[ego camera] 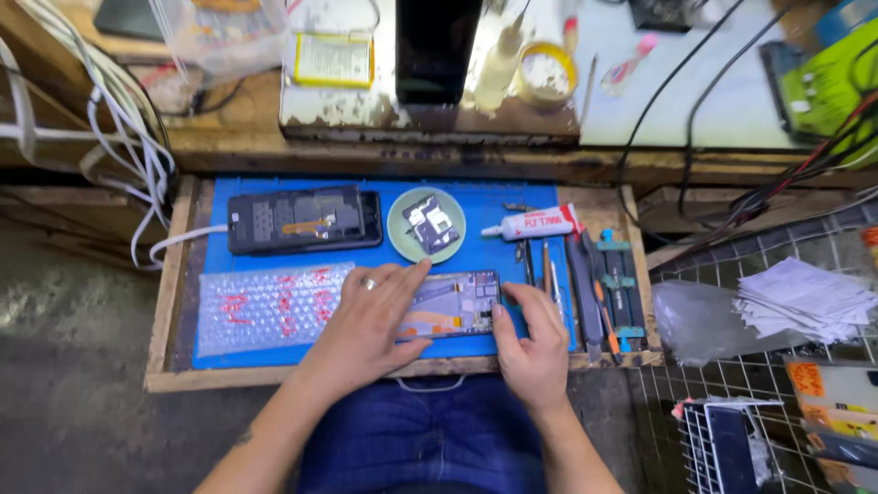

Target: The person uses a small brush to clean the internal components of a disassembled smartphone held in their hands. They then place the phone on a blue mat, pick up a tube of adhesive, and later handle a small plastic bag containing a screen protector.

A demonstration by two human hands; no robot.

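Note:
An opened phone frame [457, 302] lies on the blue work mat [476, 206] in a wooden tray. My left hand [370, 316], with a ring on one finger, lies flat over the frame's left part and presses it down. At the frame's right end my right hand [530, 338] grips the edge with thumb and fingers. Behind them lies a second phone part, a black screen panel [305, 220] with a flex cable showing.
A green dish [400, 240] holds small metal parts. A white glue tube [535, 224], tweezers and screwdrivers [594, 288] lie on the right. Bubble wrap [270, 306] lies left. White cables [137, 155] hang at the left. A paper stack [805, 297] rests on a wire rack.

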